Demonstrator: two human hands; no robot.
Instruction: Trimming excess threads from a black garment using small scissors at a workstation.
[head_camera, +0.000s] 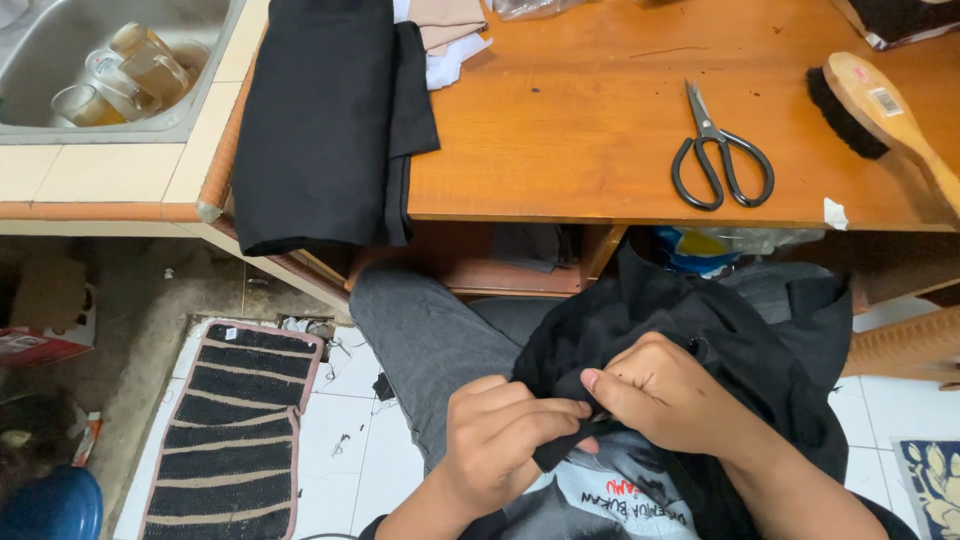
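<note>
Down on the lap, black cloth (690, 330) pinched between both hands (590, 420).

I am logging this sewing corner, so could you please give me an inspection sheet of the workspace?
Surface: wooden table, bare in the middle.
Job's things: black fabric on the lap, edge pinched by both hands.
Clutter: scissors, wooden brush, folded black cloth over the table edge.
Hands: left hand and right hand closed on the fabric.
Cables: nothing seen.
Surroundings: sink with glasses, striped mat on the tiled floor.
</note>
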